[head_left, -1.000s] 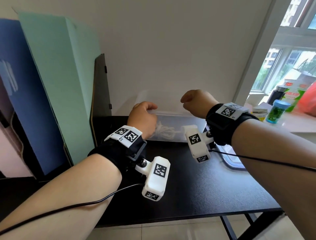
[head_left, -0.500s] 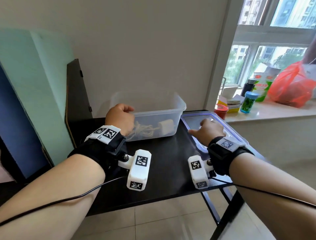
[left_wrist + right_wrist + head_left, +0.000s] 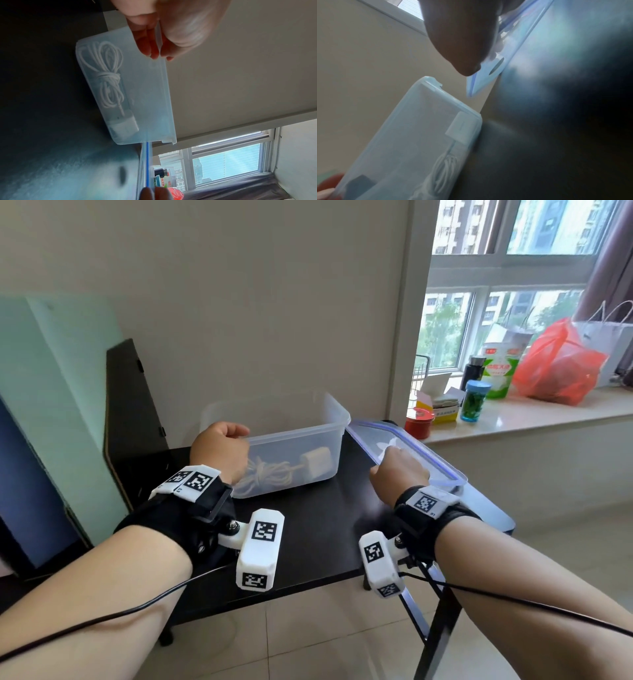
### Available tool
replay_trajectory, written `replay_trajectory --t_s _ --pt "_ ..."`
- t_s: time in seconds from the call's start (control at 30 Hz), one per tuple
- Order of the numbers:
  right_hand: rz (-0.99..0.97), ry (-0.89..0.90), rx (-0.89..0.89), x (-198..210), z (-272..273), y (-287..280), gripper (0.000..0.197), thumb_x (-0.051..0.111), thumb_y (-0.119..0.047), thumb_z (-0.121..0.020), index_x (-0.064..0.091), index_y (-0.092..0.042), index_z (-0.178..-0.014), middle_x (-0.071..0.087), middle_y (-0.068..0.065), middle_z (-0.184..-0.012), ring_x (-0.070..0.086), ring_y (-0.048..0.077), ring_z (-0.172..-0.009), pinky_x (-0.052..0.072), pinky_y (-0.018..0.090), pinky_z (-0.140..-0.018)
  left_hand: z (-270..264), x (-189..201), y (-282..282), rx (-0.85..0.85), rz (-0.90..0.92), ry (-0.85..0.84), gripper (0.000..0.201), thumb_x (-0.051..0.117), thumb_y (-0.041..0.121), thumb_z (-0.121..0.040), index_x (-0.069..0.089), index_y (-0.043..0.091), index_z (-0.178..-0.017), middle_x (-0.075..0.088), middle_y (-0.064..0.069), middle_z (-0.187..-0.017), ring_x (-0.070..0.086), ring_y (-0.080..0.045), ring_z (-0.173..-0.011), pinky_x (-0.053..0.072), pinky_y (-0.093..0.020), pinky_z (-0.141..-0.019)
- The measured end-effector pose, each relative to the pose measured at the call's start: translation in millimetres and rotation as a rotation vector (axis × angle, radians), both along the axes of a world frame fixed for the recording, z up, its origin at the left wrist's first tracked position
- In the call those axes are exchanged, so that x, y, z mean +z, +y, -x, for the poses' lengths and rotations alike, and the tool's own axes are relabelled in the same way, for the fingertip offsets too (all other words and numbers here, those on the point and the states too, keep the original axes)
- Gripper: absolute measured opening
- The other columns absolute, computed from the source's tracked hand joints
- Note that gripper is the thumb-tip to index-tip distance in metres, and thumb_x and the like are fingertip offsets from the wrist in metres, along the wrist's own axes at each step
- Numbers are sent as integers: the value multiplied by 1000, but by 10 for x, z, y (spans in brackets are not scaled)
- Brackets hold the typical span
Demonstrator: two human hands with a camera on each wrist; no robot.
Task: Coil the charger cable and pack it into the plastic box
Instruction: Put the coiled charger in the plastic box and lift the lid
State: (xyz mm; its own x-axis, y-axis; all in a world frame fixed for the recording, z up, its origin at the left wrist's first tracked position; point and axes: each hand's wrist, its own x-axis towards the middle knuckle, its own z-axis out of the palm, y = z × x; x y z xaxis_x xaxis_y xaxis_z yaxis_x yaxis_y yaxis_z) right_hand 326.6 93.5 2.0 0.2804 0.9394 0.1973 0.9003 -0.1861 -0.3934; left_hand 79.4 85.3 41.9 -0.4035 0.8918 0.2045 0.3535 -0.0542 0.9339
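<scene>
The clear plastic box stands on the black table by the wall. Inside lie the coiled white cable and its white charger brick, knotted in the middle in the left wrist view. My left hand grips the box's left rim, fingers on the wall and thumb over the edge. To the right, my right hand holds the near edge of the clear, blue-sealed lid; the lid is tilted, with its near side off the table.
A black board and teal and blue panels lean at the left. The windowsill on the right carries a red tin, jars, bottles and a red bag. The table's right edge lies just beyond the lid.
My right hand left the box's rim, moved right to the lid, lay flat on it, then closed on its edge. The view swung right. My left hand stayed on the box.
</scene>
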Motion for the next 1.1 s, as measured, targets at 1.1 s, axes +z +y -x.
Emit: replay_trajectory --t_s 1.1 --pt "-504 1388 478 1065 857 -631 10 49 -16 -87 43 -15 -80 61 8 -70 59 22 -67 49 41 -72 -506 519 -591 -507 62 -461 48 37 56 -90 56 12 -96 70 -11 -88 64 -21 -76 50 -29 -62"
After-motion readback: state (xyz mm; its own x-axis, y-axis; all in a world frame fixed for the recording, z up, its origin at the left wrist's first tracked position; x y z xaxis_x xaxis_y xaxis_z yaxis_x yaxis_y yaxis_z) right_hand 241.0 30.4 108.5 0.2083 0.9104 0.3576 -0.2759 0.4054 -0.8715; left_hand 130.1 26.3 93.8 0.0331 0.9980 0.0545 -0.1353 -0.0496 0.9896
